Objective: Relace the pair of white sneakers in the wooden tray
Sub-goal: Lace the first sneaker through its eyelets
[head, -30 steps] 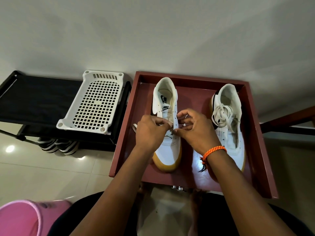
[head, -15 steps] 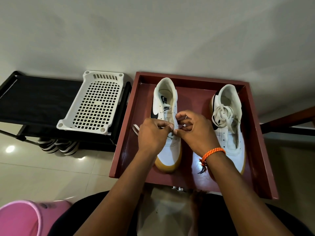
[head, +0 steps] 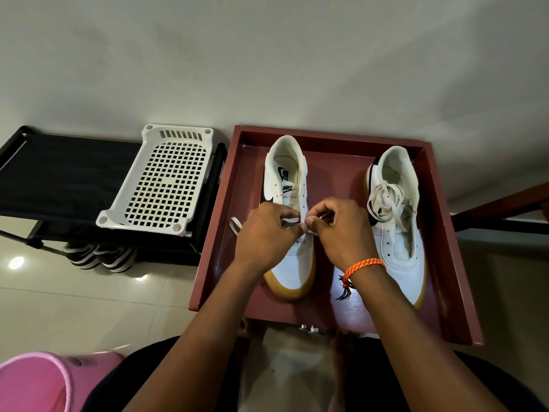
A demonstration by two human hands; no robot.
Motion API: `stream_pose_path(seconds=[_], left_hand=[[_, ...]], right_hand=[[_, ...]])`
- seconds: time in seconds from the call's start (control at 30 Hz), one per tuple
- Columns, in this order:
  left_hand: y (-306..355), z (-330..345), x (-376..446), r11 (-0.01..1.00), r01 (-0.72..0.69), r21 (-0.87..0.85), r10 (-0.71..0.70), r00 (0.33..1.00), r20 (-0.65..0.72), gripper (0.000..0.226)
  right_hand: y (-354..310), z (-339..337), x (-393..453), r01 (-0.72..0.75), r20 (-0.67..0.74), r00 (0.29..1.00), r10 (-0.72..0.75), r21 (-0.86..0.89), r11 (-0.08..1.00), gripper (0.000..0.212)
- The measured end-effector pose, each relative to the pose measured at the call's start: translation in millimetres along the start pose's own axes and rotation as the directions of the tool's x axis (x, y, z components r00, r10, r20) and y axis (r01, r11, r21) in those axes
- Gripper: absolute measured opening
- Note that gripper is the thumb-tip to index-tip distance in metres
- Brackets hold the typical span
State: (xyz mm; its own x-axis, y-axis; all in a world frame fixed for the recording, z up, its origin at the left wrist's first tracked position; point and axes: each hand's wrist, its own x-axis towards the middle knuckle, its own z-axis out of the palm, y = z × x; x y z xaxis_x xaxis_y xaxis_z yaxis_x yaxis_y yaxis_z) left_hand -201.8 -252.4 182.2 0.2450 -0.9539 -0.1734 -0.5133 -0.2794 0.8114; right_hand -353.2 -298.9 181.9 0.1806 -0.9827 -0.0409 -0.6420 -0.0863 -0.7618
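Fingers of left hand [head: 267,230] and right hand [head: 341,230] curled, pinching the white lace [head: 310,230] over the left sneaker [head: 289,263]

Wooden tray [head: 454,263], reddish-brown, holding two white sneakers side by side, heels toward the wall: left sneaker [head: 289,269] just left of the tray's centre, right sneaker [head: 401,257] near its right wall, with loose lace [head: 384,200] piled on top.

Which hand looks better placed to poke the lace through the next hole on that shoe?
Probably the right hand: its fingertips pinch the lace right at the eyelet row of the left sneaker. The left hand grips the lace over the tongue, steadying it.
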Motion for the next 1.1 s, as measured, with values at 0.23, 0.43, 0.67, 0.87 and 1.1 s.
stream_pose_path(seconds=[0.23,0.43,0.67,0.87,1.1], left_hand=[[-1,1,1,1.000,-0.002,0.009,0.003,1.000,-0.018,0.018],[-2,0,3,1.000,0.020,-0.017,-0.020,1.000,-0.004,0.010],[0,-2,2,0.999,0.031,-0.006,-0.031,1.000,0.001,0.026],[-4,2,3,0.999,0.000,0.044,0.001,1.000,-0.026,0.011],[-4,3,2,0.999,-0.025,0.045,0.027,0.999,-0.033,0.010]], right_hand=[[-7,-21,6,-0.223,0.274,0.956,0.105,0.446,0.867,0.011],[-20,-39,2,-0.279,0.403,0.915,-0.027,0.679,0.679,0.012],[-44,-59,-5,-0.429,0.438,0.731,-0.524,0.891,0.146,0.006],[-12,-36,9,-0.174,0.149,0.982,0.121,0.432,0.885,0.030],[1,0,-4,0.074,0.137,0.990,-0.041,-0.245,0.967,0.027]])
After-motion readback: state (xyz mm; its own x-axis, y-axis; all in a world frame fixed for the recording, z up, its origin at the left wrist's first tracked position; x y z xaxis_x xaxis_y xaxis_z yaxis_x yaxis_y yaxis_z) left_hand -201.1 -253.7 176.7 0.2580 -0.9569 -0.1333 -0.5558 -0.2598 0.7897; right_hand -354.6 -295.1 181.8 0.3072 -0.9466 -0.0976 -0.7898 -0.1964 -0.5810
